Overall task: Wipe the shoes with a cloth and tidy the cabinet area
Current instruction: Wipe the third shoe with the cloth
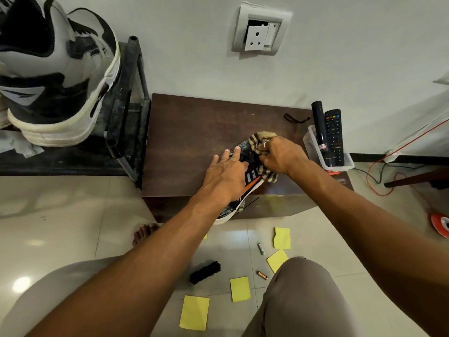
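The black-and-orange mesh shoe [252, 177] lies on the dark brown wooden surface [194, 132], heel past its near edge. The left hand [226, 173] presses it, fingers straight; the right hand [279, 156] clutches a beige striped cloth [264, 136]. Hard wiping could tip it off.

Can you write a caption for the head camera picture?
Left hand steadies a shoe on the cabinet; right hand presses a cloth to it.
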Demonstrator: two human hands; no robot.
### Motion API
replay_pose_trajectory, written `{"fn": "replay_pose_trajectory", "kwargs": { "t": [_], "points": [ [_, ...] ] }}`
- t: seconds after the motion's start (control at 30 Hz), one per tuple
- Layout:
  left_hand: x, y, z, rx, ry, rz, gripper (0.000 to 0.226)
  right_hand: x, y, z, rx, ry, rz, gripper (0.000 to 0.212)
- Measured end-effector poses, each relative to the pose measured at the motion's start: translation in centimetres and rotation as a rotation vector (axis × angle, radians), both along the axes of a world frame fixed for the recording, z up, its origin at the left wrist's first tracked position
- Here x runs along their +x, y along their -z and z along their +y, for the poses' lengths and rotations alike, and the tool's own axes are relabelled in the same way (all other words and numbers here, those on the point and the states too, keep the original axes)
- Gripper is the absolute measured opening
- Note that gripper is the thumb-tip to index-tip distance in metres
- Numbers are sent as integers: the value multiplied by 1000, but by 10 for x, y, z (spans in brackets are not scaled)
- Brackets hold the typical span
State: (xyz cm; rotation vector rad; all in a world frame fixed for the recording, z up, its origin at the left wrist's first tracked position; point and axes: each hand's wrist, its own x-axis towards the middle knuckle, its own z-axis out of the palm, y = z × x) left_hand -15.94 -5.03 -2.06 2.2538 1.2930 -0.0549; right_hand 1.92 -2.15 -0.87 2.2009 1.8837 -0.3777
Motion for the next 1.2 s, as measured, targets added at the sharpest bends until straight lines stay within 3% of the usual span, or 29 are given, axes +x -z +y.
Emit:
{"fn": "replay_pose_trajectory", "kwargs": {
  "t": [0.23, 0.43, 0.5, 0.57, 0.67, 0.73, 0.87, 1.07, 1.2],
  "points": [
    [1, 2, 1, -14, -3, -1, 55, -1, -7, -27, -179, 52, 241, 15],
    [1, 10, 8, -63, -9, -24, 62, -22, -8, -67, -170, 79, 537, 30],
    [0, 9, 9, -79, -10, -32, 66, -25, -2, -78, -118, 26, 494, 22],
    [-2, 7, 9, -107, 4, -50, 66, -18, -1, -78, -43, 6, 308, 12],
    [-6, 4, 10, -164, -10, -99, 72, -4, -2, -68, 80, 62, 98, 18],
    [-7, 3, 11, -177, -19, -116, 73, -9, 1, -66, 108, 92, 187, 18],
    [-5, 4, 12, -193, -42, -132, 74, -42, 5, -100, 17, -25, 548, 15],
    [-7, 8, 14, -207, -43, -161, 72, -18, 14, -78, 127, 167, 347, 15],
    [-5, 7, 16, -203, -50, -145, 67, -58, 10, -109, 41, 29, 631, 18]
  ]
}}
